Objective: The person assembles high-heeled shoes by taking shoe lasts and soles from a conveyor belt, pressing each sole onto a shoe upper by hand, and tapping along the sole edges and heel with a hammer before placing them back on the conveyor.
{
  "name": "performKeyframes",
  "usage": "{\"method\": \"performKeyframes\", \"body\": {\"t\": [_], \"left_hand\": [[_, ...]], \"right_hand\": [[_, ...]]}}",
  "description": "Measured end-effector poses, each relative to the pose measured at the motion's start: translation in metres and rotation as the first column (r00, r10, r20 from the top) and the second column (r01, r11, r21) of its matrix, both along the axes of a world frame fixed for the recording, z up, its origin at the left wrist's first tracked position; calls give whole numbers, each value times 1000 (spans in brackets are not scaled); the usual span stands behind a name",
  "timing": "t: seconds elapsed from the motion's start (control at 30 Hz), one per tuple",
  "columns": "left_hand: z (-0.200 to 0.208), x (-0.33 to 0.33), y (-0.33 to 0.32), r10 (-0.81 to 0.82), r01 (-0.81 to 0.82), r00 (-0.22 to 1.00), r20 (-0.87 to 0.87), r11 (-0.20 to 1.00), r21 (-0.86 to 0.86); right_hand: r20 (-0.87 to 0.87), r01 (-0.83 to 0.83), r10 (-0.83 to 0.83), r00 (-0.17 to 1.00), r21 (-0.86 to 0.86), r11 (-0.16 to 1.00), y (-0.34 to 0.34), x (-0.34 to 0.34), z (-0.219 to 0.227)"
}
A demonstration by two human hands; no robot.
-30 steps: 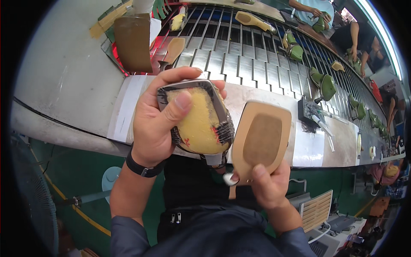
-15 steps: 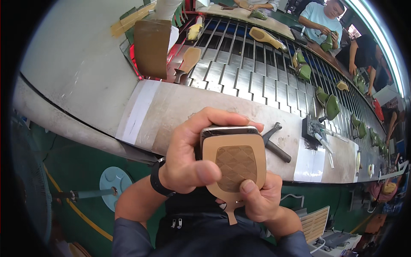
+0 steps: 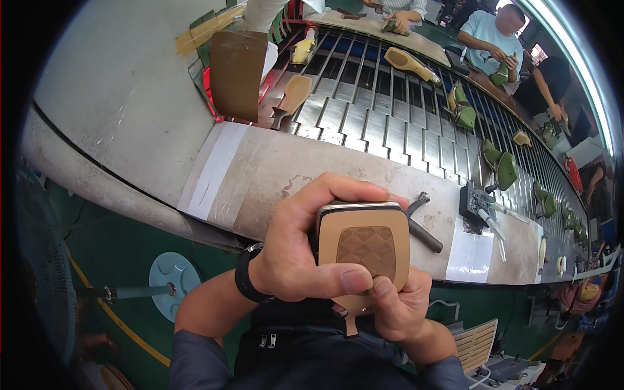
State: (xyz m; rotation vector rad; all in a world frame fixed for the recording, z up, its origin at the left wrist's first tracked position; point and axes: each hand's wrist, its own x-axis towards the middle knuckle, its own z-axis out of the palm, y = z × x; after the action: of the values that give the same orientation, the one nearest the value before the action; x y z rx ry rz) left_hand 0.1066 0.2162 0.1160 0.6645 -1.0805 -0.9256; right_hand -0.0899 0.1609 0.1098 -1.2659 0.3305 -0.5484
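The tan, square-toed shoe sole with a brown quilted tread patch (image 3: pixel 363 246), a second ago held apart beside the yellow-lined upper, now covers it above your lap: your left hand (image 3: pixel 296 257) clamps its edge, thumb pressing the face, your right hand (image 3: pixel 396 302) curled beneath, before the grey workbench edge (image 3: pixel 260 169).

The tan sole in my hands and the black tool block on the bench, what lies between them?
In the head view, a dark-handled hammer lies on the bench between the tan sole and the black tool block, its head near the sole's upper right corner.
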Motion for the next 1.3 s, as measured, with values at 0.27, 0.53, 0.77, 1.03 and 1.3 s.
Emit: {"method": "performKeyframes", "body": {"t": [0.27, 0.53, 0.77, 1.03, 1.3], "left_hand": [[2, -2, 2, 5, -5, 1000, 7, 1000, 4], [16, -7, 12, -7, 11, 997, -76, 999, 47], [45, 0, 27, 123, -139, 989, 85, 966, 219], [74, -3, 34, 179, -303, 915, 362, 897, 322], [29, 16, -23, 18, 5, 989, -145, 988, 155]], "right_hand": [[7, 3, -3, 1000, -10, 1000, 0, 1, 3], [-43, 24, -23, 999, 16, 1000, 5, 1, 6], [-102, 19, -27, 994, -81, 997, 12, 1, 5], [-234, -100, 47, 971, -217, 971, 8, -4, 19], [-50, 40, -36, 998, 90, 995, -35, 14, 19]]}}
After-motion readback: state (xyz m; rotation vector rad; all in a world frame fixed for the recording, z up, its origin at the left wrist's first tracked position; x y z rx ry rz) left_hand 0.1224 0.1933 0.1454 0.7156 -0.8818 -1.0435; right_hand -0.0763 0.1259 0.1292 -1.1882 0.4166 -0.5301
